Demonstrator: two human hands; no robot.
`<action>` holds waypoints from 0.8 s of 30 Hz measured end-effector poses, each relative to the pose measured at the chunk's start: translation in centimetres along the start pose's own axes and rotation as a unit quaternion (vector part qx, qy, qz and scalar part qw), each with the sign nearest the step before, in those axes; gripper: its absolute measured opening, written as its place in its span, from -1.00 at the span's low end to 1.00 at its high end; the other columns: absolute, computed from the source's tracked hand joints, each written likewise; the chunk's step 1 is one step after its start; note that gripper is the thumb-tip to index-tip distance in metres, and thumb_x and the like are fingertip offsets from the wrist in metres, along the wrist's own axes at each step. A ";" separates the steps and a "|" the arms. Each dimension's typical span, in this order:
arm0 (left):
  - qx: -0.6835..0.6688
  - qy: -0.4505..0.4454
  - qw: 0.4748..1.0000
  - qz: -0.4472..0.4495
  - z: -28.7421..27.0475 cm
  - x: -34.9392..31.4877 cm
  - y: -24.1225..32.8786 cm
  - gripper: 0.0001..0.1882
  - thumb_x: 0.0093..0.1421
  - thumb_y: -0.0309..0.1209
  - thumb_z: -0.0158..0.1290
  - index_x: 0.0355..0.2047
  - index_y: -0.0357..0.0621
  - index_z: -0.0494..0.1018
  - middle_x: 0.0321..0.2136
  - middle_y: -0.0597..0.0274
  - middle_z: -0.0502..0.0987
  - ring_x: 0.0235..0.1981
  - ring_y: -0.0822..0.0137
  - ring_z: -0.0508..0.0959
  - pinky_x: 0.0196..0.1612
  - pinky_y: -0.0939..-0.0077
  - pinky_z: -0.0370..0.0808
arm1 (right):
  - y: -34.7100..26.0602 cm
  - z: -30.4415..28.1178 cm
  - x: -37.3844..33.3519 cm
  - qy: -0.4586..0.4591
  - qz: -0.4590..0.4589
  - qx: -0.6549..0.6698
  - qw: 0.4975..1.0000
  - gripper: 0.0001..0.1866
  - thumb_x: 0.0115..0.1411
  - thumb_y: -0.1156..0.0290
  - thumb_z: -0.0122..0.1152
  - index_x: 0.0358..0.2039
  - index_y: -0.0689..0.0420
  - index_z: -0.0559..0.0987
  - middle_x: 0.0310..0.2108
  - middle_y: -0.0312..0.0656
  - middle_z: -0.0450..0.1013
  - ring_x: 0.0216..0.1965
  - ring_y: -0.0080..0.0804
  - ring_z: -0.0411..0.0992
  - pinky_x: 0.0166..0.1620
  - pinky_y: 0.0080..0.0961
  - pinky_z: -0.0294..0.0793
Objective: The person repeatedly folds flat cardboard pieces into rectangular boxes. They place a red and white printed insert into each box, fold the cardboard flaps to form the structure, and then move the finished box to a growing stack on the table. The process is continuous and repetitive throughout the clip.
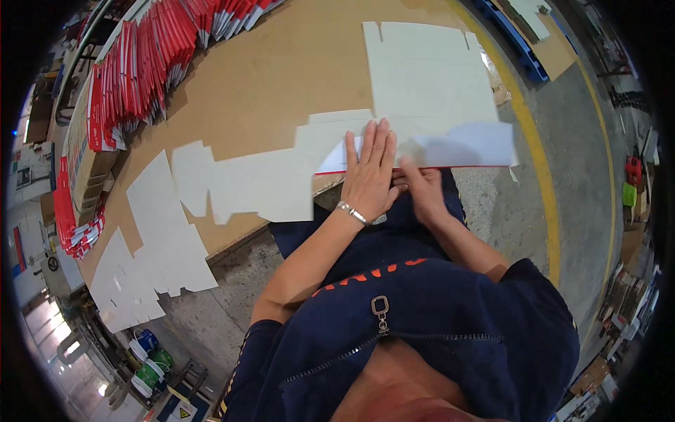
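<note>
A white die-cut cardboard sheet (429,77) lies near the front edge of the brown table, its near part doubled over into a strip (481,144) with a red lower edge. My left hand (369,172) rests flat on the strip's left part, fingers stretched out and pointing away from me; a bracelet circles that wrist. Beside it, my right hand (423,191) has its fingers bent round the strip's red edge, pinching it; their tips are partly hidden and a little blurred.
More white die-cut sheets (264,183) spread leftward along the table (274,77), some at its left corner (165,232). Rows of red-and-white folded cartons (144,70) stand at the far left. On the right, a yellow line (538,155) crosses the concrete floor near a blue pallet (524,49).
</note>
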State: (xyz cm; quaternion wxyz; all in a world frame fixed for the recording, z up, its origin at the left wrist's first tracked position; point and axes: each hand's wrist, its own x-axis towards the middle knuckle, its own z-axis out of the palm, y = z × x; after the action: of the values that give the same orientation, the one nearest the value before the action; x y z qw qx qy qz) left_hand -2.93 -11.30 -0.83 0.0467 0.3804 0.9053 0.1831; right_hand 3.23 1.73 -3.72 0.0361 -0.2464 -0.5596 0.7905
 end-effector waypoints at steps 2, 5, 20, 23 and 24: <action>-0.026 0.044 0.998 -0.040 -0.6 -1.4 -0.8 0.07 -0.03 -0.06 0.26 0.33 -0.36 -0.03 0.40 -0.08 -0.10 0.42 -0.03 -0.14 0.34 -0.27 -0.25 | -1.1 -3.1 1.3 0.034 -0.102 -0.190 0.976 -0.78 0.32 0.43 0.09 -0.10 0.25 0.54 -0.24 -0.28 0.54 -0.25 -0.48 0.47 -0.23 -0.49 0.43; -0.031 0.023 0.999 -0.007 -0.1 -2.2 -1.0 0.07 -0.02 0.03 0.22 0.34 -0.29 -0.01 0.39 -0.03 -0.05 0.42 -0.01 -0.11 0.34 -0.26 -0.25 | -4.1 -4.0 3.0 0.086 -0.362 -0.448 0.813 -0.76 0.29 0.52 0.04 -0.06 0.29 0.52 -0.15 -0.02 0.51 -0.19 -0.16 0.49 -0.13 -0.30 0.46; -0.110 0.186 0.975 -0.051 -5.9 -15.7 -11.9 -0.52 -0.16 -0.72 0.15 -0.13 -0.24 0.53 -0.18 0.10 0.53 -0.13 0.08 0.51 -0.11 0.33 0.48 | -7.3 -2.9 9.4 -0.135 -0.454 -0.578 0.664 -0.40 0.18 0.77 -0.19 0.22 0.06 0.38 0.23 -0.13 0.31 0.30 -0.16 0.20 0.35 -0.20 0.14; -0.228 0.210 0.938 -0.154 -5.0 -14.3 -12.9 -0.71 -0.05 -0.66 0.14 -0.26 -0.22 0.59 -0.35 0.18 0.54 -0.35 0.20 0.51 -0.33 0.39 0.45 | -7.5 -3.2 9.6 -0.126 -0.438 -0.526 0.718 -0.34 0.13 0.81 -0.19 0.24 0.07 0.36 0.23 -0.06 0.30 0.30 -0.12 0.20 0.34 -0.19 0.16; -0.271 0.220 0.914 -0.205 -4.8 -13.6 -12.8 -0.77 -0.01 -0.63 0.13 -0.29 -0.21 0.61 -0.39 0.19 0.54 -0.42 0.23 0.49 -0.39 0.40 0.43 | -7.5 -3.2 9.4 -0.119 -0.429 -0.510 0.736 -0.32 0.10 0.82 -0.19 0.25 0.07 0.34 0.24 -0.05 0.29 0.31 -0.10 0.19 0.34 -0.19 0.16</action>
State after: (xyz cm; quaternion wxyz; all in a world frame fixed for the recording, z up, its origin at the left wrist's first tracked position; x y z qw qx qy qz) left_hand -3.01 -30.55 -1.83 -0.0158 0.1091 0.8664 0.4870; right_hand -5.26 10.43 -1.00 0.1738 0.1341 -0.9250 0.3103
